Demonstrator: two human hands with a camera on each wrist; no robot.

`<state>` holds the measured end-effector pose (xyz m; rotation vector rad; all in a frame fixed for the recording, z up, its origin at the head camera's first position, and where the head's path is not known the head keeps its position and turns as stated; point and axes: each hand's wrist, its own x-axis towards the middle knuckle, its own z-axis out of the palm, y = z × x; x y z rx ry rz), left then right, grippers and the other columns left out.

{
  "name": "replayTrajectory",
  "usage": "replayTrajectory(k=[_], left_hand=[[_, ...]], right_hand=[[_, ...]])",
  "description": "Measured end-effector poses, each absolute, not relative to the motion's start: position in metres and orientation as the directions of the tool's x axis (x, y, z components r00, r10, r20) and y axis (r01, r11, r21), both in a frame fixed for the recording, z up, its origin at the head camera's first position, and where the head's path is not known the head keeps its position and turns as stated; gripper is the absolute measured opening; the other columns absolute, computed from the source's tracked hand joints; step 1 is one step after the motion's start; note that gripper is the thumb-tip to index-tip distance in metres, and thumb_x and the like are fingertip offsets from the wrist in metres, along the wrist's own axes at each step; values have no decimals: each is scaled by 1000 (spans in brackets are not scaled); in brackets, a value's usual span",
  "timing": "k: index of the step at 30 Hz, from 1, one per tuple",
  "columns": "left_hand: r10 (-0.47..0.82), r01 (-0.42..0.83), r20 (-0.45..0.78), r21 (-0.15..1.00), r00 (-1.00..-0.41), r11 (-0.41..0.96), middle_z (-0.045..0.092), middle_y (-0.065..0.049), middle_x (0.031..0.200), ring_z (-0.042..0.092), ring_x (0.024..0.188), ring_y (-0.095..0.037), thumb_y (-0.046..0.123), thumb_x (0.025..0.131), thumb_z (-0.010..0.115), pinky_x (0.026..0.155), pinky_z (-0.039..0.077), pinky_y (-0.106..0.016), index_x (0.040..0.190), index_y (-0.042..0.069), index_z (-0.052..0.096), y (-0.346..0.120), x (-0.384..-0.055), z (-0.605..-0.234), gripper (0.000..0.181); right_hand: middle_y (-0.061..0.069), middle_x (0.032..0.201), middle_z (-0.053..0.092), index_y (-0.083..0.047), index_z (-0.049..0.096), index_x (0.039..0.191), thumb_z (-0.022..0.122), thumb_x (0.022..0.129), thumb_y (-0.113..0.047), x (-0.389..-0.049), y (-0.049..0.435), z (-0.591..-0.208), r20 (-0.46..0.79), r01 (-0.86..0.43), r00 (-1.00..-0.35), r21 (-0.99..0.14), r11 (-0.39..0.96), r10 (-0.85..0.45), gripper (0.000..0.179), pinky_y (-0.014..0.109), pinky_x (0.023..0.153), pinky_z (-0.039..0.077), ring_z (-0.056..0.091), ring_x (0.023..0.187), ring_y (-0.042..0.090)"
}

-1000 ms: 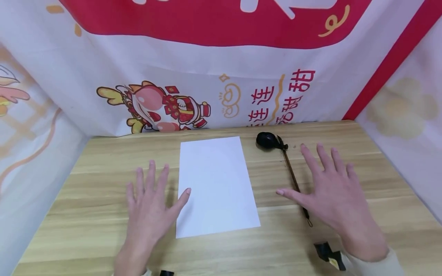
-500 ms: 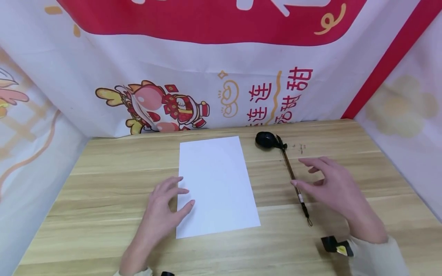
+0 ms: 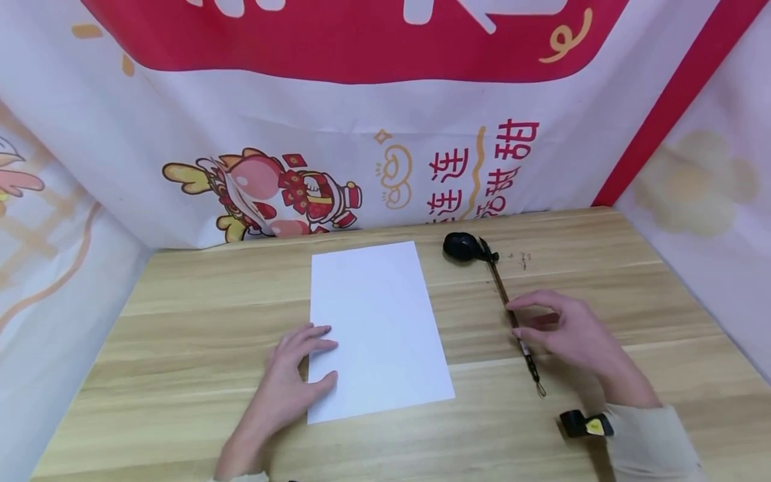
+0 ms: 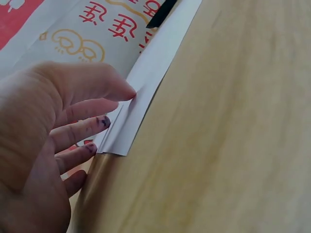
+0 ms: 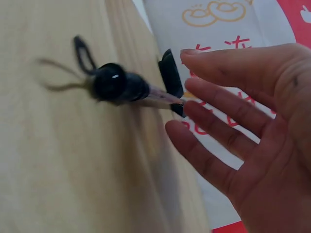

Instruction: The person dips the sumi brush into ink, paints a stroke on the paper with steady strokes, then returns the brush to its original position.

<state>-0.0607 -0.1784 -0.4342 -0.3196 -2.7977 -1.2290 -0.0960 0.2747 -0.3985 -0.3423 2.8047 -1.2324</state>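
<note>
A blank white sheet of paper point(image 3: 385, 308) lies on the wooden table. My left hand point(image 3: 288, 383) rests at its lower left edge, thumb and fingertips over the sheet with fingers loosely bent. In the left wrist view, the thumb tip meets the paper point(image 4: 133, 116), whose near end is slightly bowed. To the right lies a writing brush point(image 3: 499, 281) with a brown handle and a hanging loop. Its far end leans against a black rounded object point(image 3: 461, 247). My right hand point(image 3: 572, 335) has thumb and index fingertips beside the handle. The right wrist view shows its fingers extended, apart from the brush point(image 5: 133, 87).
A white and red printed cloth point(image 3: 337, 107) hangs behind the table point(image 3: 199, 335), and more cloth closes off both sides. Small dark marks point(image 3: 524, 261) are on the wood right of the black object. A black wrist device point(image 3: 584, 424) sits by the right sleeve.
Both hands were spread flat above the table; their fingers have since bent. The left has come in and down to the paper's edge, the right toward the brush handle. Paper and brush stay in place.
</note>
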Motion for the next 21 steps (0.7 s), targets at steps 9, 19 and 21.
replayTrajectory(k=[9,19,21], left_hand=[[133,228,186,741,-973,632,65,-5,153,44,153,-38,8,79,89,124,20,-66,115,18,80,-181,-62,-450,39],[113,210,180,744,-977,634,65,-3,153,43,154,-37,8,79,89,124,18,-69,115,20,80,-180,-61,-452,38],[110,207,178,744,-978,635,65,-3,153,43,154,-36,8,80,89,124,18,-69,115,20,79,-181,-61,-452,38]], right_hand=[[8,136,73,-18,76,130,86,88,-7,-97,274,-405,39,-180,-973,-741,646,-227,44,24,92,61,74,118,32],[6,130,74,-21,79,121,84,89,-4,-98,268,-411,42,-165,-979,-729,664,-197,37,28,93,61,72,114,26],[7,130,74,-19,79,121,84,89,-2,-98,267,-411,56,-171,-980,-727,665,-191,37,32,95,63,72,114,27]])
